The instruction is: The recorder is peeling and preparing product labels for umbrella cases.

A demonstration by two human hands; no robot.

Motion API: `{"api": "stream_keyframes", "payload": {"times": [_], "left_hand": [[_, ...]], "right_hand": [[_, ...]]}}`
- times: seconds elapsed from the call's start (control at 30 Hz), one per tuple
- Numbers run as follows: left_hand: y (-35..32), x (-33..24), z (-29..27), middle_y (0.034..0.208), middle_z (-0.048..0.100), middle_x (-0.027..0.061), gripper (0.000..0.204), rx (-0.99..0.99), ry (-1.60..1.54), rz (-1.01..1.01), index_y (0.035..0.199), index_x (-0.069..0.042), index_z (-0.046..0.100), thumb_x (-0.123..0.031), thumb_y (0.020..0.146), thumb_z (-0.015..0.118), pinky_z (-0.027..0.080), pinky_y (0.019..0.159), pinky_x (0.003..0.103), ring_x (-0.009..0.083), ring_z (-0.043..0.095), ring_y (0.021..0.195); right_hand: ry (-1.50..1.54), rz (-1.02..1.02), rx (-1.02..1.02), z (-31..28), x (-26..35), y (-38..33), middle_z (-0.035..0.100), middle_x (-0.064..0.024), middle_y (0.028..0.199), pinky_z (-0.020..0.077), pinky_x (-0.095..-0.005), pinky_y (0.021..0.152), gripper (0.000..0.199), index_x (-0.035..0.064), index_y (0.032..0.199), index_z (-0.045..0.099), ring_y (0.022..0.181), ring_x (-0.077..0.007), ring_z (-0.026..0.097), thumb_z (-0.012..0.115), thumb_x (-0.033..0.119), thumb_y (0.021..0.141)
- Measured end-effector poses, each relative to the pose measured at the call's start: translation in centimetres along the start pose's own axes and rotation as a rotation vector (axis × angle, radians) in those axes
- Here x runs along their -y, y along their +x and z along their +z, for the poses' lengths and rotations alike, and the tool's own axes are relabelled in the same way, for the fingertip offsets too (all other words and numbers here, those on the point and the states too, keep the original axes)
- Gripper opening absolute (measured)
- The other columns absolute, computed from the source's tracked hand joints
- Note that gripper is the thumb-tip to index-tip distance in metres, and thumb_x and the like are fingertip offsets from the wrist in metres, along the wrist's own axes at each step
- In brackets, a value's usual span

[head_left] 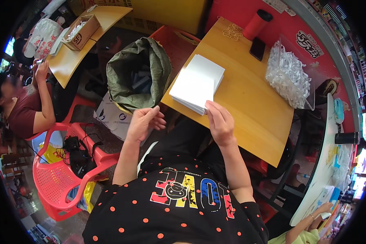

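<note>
Our right hand (221,124) has its thumb and fingers pinched narrow at the near right corner of the white stack (198,77); we cannot tell how many layers lie between them. Our left hand (145,124) holds nothing, its fingers loosely curled and its thumb apart from them, just off the table's edge.

The stack lies at 11 o'clock from our right hand, on the wooden table (252,110), close to the edge nearest us. At 12 o'clock from our left hand gapes the green sack (120,77), its mouth just beside that same edge. A sharp tug at the pinched corner could shear the upper layers, and with our left hand off the pile, loose ones might slide into the sack or to the floor. An uneven pinch could also bend the corner.

Measured from the stack, rubber bands (232,31) sit at 1 o'clock, a dark phone (257,49) at 2, and a clear bin of white strips (288,77) at 3. The bin looks heaped, so a wide sweep of our right arm that knocked it could spill strips across the tabletop.

Farther out, a red chair (53,179) stands at 8 o'clock from our left hand, and a co-worker (22,105) sits at 9
</note>
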State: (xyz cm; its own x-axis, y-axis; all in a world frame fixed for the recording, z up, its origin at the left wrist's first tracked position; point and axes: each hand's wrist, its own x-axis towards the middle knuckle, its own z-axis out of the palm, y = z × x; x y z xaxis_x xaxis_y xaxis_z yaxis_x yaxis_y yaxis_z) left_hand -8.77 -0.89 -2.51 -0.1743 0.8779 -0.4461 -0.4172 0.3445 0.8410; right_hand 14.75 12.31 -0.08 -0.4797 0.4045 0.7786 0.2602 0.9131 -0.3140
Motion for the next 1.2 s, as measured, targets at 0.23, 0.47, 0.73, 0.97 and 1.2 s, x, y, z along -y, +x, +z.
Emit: {"api": "stream_keyframes", "payload": {"times": [0.23,0.47,0.73,0.97,1.2], "left_hand": [[1.5,-0.8,5.7,0.114,0.061,0.0161,0.041,0.235,-0.647,-0.063,0.125,0.004,0.049,-0.023,0.094,0.051,0.051,0.089,0.035,0.0237,0.064,0.099],[0.1,-1.4,8.6,0.114,0.062,0.0193,0.032,0.376,-0.191,0.178,0.116,0.003,0.06,0.005,0.084,0.056,0.048,0.092,0.035,0.0257,0.061,0.105],[-0.8,-3.0,12.3,0.134,0.049,0.0154,0.019,0.46,0.971,1.038,0.089,-0.002,0.07,0.003,0.071,0.065,0.041,0.102,0.037,0.0325,0.045,0.127],[-0.3,-2.9,12.8,0.134,0.048,0.0163,0.03,0.322,1.101,0.963,0.099,-0.001,0.067,0.008,0.071,0.061,0.041,0.102,0.037,0.0325,0.044,0.127],[-0.6,-1.5,11.2,0.09,0.066,0.0123,0.024,0.131,-0.098,-0.084,0.108,0.007,0.06,-0.007,0.09,0.056,0.039,0.039,0.017,0.0151,0.066,0.061]], "right_hand": [[0.333,-0.1,0.252,-6.9,4.5,-0.8,0.066,-0.0153,0.092,0.052,-0.0311,0.06,0.022,-0.0033,0.094,0.064,0.074,-0.025,0.065,0.069,-0.005,0.072],[0.662,0.799,0.268,-10.6,4.8,-2.0,0.066,-0.0081,0.084,0.0468,-0.0245,0.067,0.009,0.0024,0.086,0.069,0.076,-0.0151,0.061,0.068,-0.002,0.079],[1.214,1.205,0.034,-7.7,-0.9,-4.4,0.064,-0.0093,0.106,0.0452,-0.0297,0.087,0.01,-0.001,0.09,0.069,0.096,-0.015,0.058,0.065,0.006,0.084],[1.149,1.114,-0.188,-5.5,-2.1,-6.5,0.067,-0.0071,0.093,0.0484,-0.0246,0.077,0.007,-0.0016,0.089,0.069,0.08,-0.0129,0.062,0.066,0.002,0.083],[0.68,0.798,-0.111,-8.1,-2.0,-4.9,0.065,-0.0043,0.083,0.0458,-0.0209,0.069,0.006,-0.0023,0.084,0.07,0.077,-0.0096,0.059,0.068,-0.004,0.079]]}}
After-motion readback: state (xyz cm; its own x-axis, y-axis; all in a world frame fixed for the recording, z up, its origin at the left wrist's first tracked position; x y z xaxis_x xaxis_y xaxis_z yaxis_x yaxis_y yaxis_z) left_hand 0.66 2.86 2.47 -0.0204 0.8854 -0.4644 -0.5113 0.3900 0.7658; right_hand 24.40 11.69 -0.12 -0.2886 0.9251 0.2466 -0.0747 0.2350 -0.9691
